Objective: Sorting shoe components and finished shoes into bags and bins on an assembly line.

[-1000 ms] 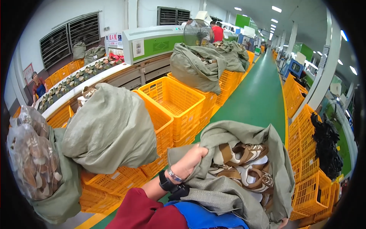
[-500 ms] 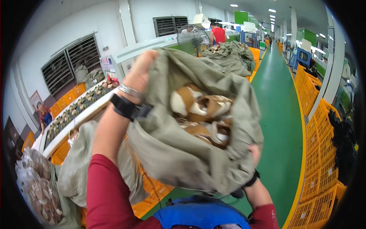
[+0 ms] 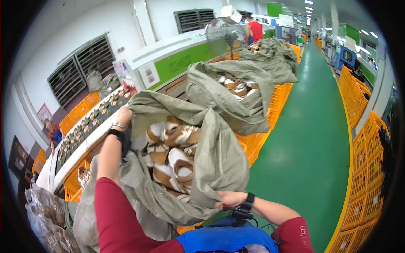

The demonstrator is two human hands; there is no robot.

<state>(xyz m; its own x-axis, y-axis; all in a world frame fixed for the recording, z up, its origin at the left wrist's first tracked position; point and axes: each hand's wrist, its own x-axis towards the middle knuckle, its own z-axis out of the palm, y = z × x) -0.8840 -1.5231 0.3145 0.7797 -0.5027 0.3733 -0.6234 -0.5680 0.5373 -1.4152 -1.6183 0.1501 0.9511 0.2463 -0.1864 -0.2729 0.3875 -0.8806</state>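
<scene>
A large grey-green woven sack gapes wide in front of me, with several brown-and-white shoes heaped inside. My left hand grips its rim at the upper left, fingers closed on the cloth. At the lower right, my right hand pinches the edge of the same sack. Just beyond stands a second grey-green sack, its mouth showing more brown-and-white shoes. What the held sack rests on is mostly hidden beneath it.
To the left runs a conveyor carrying shoes, with a person beside its far end. Clear plastic bags lie at lower left. Orange crates line the green aisle; more stacked crates stand right. A fan is farther back.
The held sack has come down and to the left with both hands still on it. The second sack of shoes behind it has come into view.
</scene>
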